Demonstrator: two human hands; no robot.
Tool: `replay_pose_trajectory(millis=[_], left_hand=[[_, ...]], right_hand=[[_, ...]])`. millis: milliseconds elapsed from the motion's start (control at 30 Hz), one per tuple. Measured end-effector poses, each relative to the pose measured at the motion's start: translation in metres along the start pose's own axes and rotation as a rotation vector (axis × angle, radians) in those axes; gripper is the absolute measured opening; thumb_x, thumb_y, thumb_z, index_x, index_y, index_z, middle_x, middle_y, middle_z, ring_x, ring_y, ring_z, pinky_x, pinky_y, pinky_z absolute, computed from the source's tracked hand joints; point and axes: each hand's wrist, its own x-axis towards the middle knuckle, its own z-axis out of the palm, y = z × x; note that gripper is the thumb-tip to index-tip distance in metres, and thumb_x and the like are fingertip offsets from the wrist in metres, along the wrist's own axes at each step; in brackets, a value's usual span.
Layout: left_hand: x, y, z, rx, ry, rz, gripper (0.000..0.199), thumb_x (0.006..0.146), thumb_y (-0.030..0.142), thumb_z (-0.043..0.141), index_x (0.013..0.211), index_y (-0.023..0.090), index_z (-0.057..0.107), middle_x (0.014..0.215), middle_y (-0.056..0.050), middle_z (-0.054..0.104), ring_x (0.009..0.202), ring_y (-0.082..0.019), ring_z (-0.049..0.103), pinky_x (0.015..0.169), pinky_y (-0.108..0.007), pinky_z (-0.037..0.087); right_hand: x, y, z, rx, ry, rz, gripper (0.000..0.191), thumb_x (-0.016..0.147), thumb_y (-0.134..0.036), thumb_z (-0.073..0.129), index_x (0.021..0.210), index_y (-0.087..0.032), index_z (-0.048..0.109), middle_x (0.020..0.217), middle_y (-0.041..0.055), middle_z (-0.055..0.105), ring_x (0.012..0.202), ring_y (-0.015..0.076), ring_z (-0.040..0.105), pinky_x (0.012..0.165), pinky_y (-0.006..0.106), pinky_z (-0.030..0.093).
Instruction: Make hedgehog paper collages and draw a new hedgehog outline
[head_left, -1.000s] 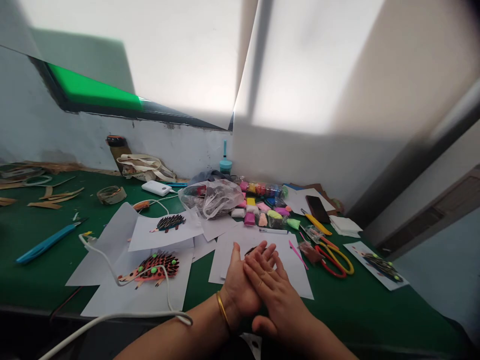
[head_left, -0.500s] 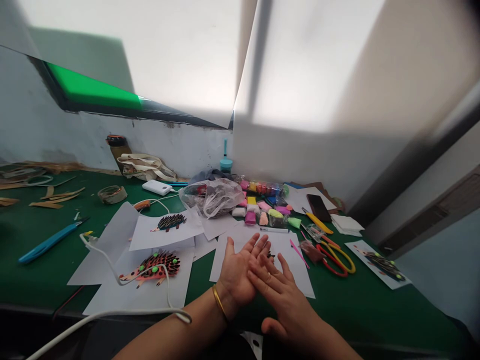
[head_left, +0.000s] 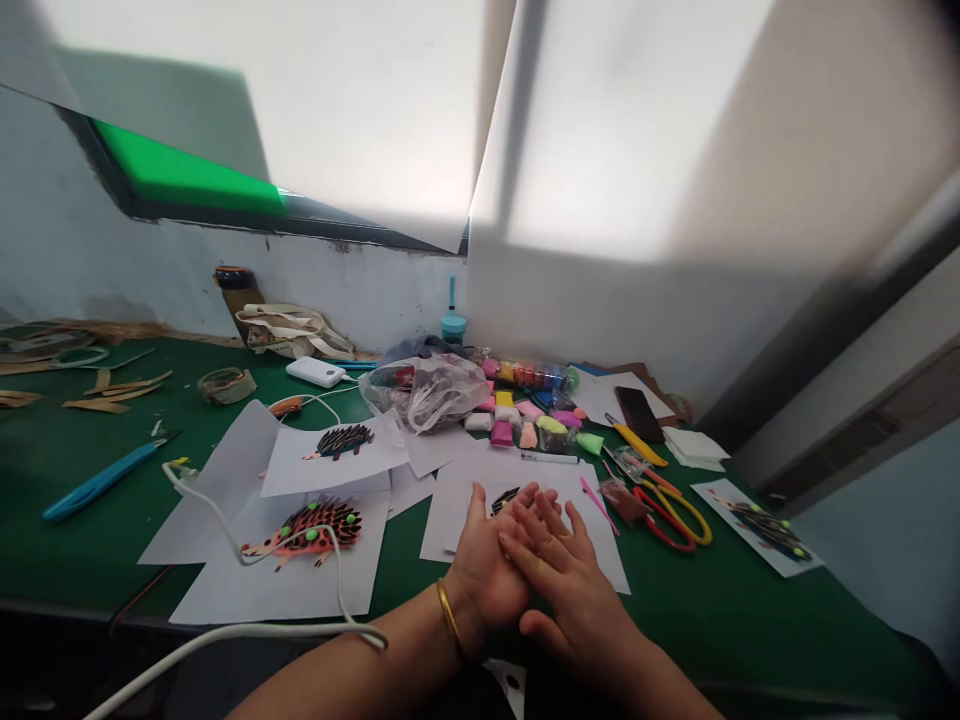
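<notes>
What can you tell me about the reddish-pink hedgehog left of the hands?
The hedgehog faces left on a white sheet, left of the person's left hand. Dark spikes cover its back, dotted with bright green balls; its pinkish face has dark spots, and short, pale legs show below. It looks raised, perhaps modelling clay. A white cable crosses over it; contact is unclear.

- My feed shows a thin, smooth gold-coloured bangle around the left wrist
- I see the left forearm and right forearm bare, and bare fingers
- Low down I make out dark clothing, too shadowed for me to tell its cut or fabric
</notes>
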Motion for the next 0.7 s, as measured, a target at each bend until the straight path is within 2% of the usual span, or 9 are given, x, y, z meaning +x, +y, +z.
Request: replay_pose_trajectory(millis=[100,200,300,433,567,700], left_hand=[[-0.001,0.001,-0.002,0.011,-0.018,0.046,0.068,0.087,0.073,0.032,0.119,0.017,0.052,0.135,-0.012,0.053,0.121,-0.024,0.054,0.103,-0.039,0.044],[-0.002,0.001,-0.003,0.056,-0.005,0.056,0.066,0.088,0.072,0.030,0.120,0.018,0.051,0.135,-0.012,0.053,0.123,-0.023,0.053,0.103,-0.039,0.044],[-0.001,-0.003,-0.006,0.092,0.013,0.007,0.062,0.089,0.070,0.032,0.119,0.019,0.050,0.132,-0.012,0.056,0.122,-0.024,0.054,0.103,-0.041,0.044],[0.000,-0.008,-0.008,0.071,-0.010,-0.028,0.059,0.090,0.068,0.033,0.114,0.018,0.053,0.128,-0.013,0.057,0.117,-0.027,0.057,0.100,-0.043,0.045],[0.001,-0.010,-0.010,0.046,-0.034,-0.054,0.058,0.091,0.066,0.032,0.110,0.016,0.055,0.118,-0.013,0.061,0.110,-0.025,0.060,0.092,-0.038,0.049],[0.000,-0.005,-0.005,0.137,-0.005,-0.001,0.059,0.092,0.065,0.030,0.113,0.016,0.055,0.119,-0.014,0.061,0.103,-0.023,0.062,0.086,-0.035,0.050]], right_hand=[[-0.001,0.000,-0.003,0.027,0.022,-0.009,0.060,0.091,-0.061,0.041,0.141,-0.029,0.045,0.156,0.0054,0.027,0.145,0.0378,0.015,0.113,0.066,0.011],[-0.001,-0.002,-0.005,0.076,0.036,-0.015,0.047,0.090,-0.044,0.054,0.135,-0.032,0.052,0.154,0.0025,0.033,0.145,0.0352,0.019,0.114,0.064,0.015],[0.001,-0.003,-0.004,0.121,0.061,0.046,0.039,0.090,-0.031,0.055,0.129,-0.032,0.058,0.151,0.0020,0.039,0.144,0.0333,0.021,0.114,0.063,0.018],[0.003,-0.001,0.003,0.214,0.111,0.133,0.024,0.088,-0.022,0.057,0.106,-0.032,0.069,0.141,0.0012,0.052,0.141,0.0298,0.030,0.113,0.062,0.021],[0.006,-0.003,0.007,0.333,0.141,0.205,0.006,0.083,-0.022,0.064,0.084,-0.027,0.068,0.129,0.0027,0.061,0.134,0.0280,0.040,0.113,0.057,0.026],[0.009,-0.002,0.002,0.417,0.203,0.237,0.004,0.083,-0.021,0.061,0.081,-0.024,0.062,0.121,0.0048,0.064,0.125,0.0258,0.048,0.111,0.051,0.032]])
